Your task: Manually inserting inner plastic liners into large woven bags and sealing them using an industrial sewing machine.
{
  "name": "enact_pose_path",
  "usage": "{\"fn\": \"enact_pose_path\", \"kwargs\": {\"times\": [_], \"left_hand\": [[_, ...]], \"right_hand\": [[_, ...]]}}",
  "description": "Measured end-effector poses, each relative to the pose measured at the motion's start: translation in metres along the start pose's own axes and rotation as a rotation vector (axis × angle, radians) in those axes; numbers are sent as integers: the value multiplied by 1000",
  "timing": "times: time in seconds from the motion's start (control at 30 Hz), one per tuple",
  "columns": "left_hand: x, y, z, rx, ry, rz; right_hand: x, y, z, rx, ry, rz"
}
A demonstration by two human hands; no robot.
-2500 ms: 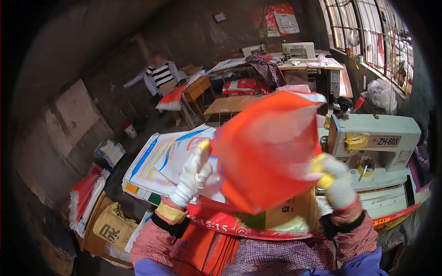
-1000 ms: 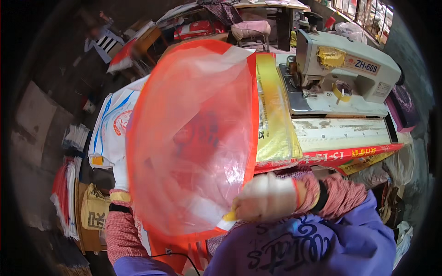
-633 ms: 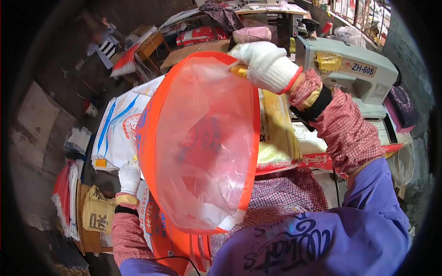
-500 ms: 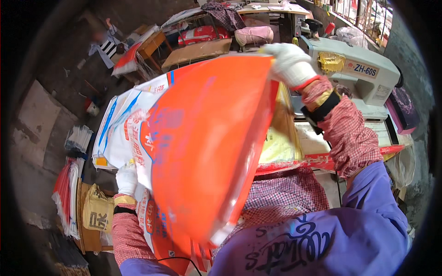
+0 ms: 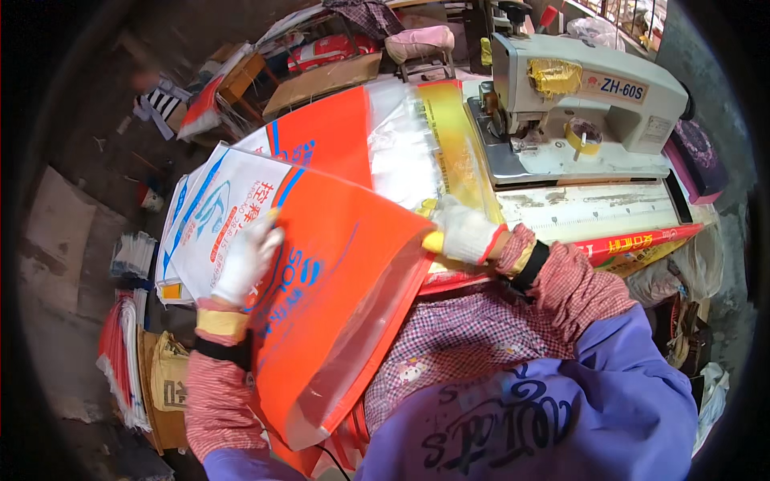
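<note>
A large red-and-white woven plastic sack (image 5: 345, 240) lies slantwise across my lap and the work table. Its open mouth gapes toward me, showing a pale inner lining. With its gloved fingers closed, my right hand (image 5: 465, 232) grips the sack's right corner at the mouth. My left hand (image 5: 250, 260), in a white glove, rests on the sack's white part with the fingers stretched out, slightly blurred. Beneath and beyond it are more sacks (image 5: 329, 120) of the same kind. A clear plastic liner (image 5: 397, 144) and a yellow sack (image 5: 449, 120) lie behind my right hand.
A grey sewing machine (image 5: 577, 88) with a roll of yellow tape (image 5: 583, 136) on its bed stands at the right. Folded sacks (image 5: 124, 353) are stacked at the left. A person (image 5: 160, 104) is at the far left, beside a wooden table (image 5: 241, 80).
My right hand has come down and toward me, lowering the raised sack corner. My left hand has moved up and right onto the sack. The liner and yellow sack behind are now uncovered.
</note>
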State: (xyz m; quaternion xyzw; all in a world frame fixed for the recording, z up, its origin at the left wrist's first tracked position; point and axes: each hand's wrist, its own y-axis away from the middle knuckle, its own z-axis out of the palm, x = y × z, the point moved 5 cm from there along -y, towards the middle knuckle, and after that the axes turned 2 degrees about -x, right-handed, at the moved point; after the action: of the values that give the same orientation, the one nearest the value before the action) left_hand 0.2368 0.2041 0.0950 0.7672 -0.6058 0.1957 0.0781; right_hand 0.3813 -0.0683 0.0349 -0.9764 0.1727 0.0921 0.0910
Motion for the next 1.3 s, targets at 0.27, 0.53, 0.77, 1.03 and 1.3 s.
{"fn": "enact_pose_path", "kwargs": {"times": [0.27, 0.53, 0.77, 1.03, 1.3], "left_hand": [[148, 56, 16, -16, -267, 429], [29, 269, 32, 586, 596, -771], [32, 294, 128, 187, -48, -403], [62, 295, 127, 731, 1214, -1079], [97, 286, 102, 769, 1046, -829]], "right_hand": [[12, 41, -16, 431, -404, 247], [-64, 26, -39, 21, -244, -165], [-109, -115, 48, -595, -149, -491], [-77, -146, 79, -530, -37, -296], [-67, -153, 102, -390, 91, -170]]}}
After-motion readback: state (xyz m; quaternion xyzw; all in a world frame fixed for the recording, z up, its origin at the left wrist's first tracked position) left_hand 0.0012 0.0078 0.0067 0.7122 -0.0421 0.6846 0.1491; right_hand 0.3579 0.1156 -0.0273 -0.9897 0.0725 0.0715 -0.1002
